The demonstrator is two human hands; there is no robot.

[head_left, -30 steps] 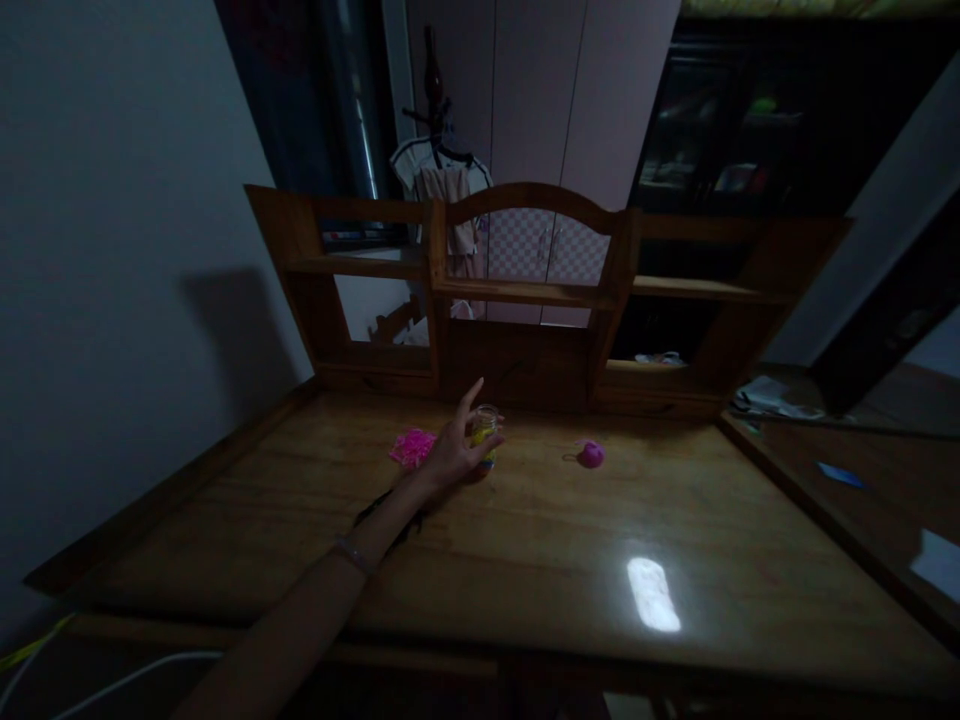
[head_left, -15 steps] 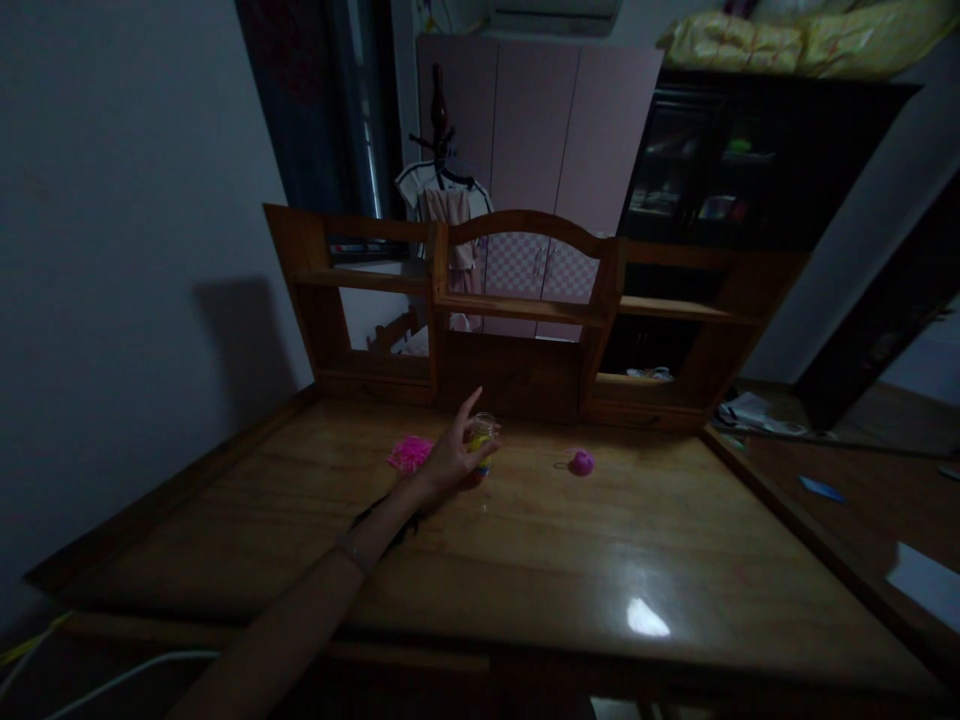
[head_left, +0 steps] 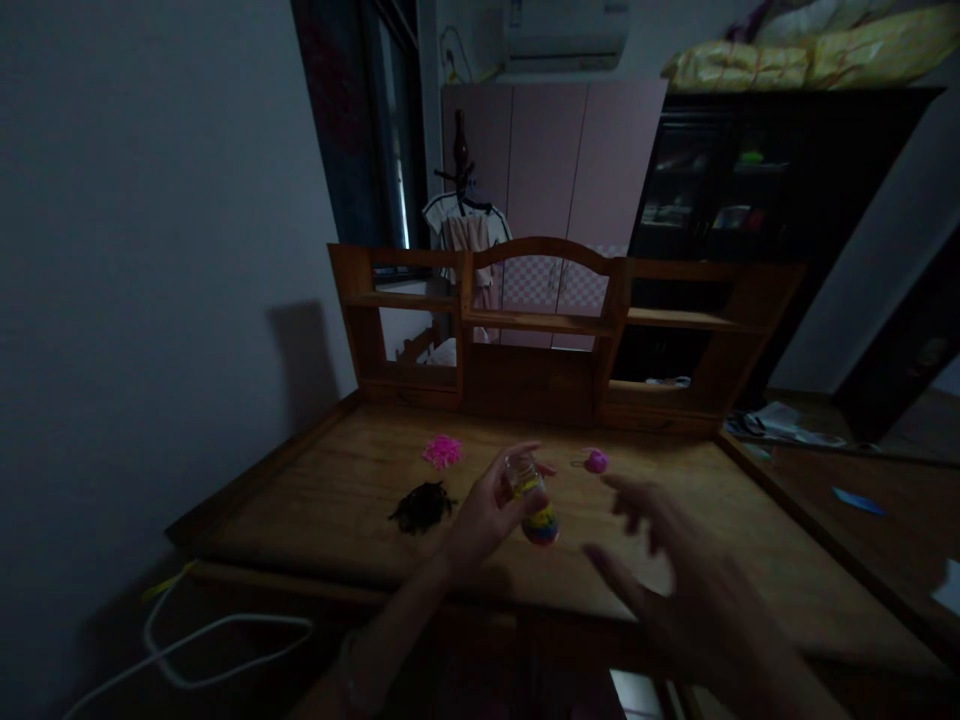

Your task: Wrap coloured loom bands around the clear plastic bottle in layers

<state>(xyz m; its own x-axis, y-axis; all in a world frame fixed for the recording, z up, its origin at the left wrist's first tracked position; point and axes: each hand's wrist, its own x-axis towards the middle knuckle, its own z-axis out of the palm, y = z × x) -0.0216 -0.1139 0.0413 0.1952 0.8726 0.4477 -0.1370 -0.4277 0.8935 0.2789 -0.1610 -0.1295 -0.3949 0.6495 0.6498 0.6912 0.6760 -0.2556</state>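
My left hand (head_left: 491, 505) is wrapped round a small clear glass bottle (head_left: 541, 522), which it holds tilted above the desk. Yellow, blue and red layers show inside the bottle. To its right, my right hand (head_left: 667, 560) hangs over the desk with fingers apart and nothing in it, a little blurred. Left of the bottle lie a pile of pink strips (head_left: 442, 451) and, nearer to me, a pile of black strips (head_left: 423, 507). Beyond the hands sits a round purple-pink object (head_left: 597, 461) with a thin loop at its side.
The wooden desk (head_left: 337, 500) has a raised shelf unit (head_left: 540, 322) along its back edge. A wall (head_left: 187, 300) borders it on the left. A white cable (head_left: 225, 620) hangs at the front left. Light reflects off the glossy desktop.
My left hand has closed on the bottle and brought it nearer and to the right, tilting it. My right hand has come into view. The black pile is now uncovered.
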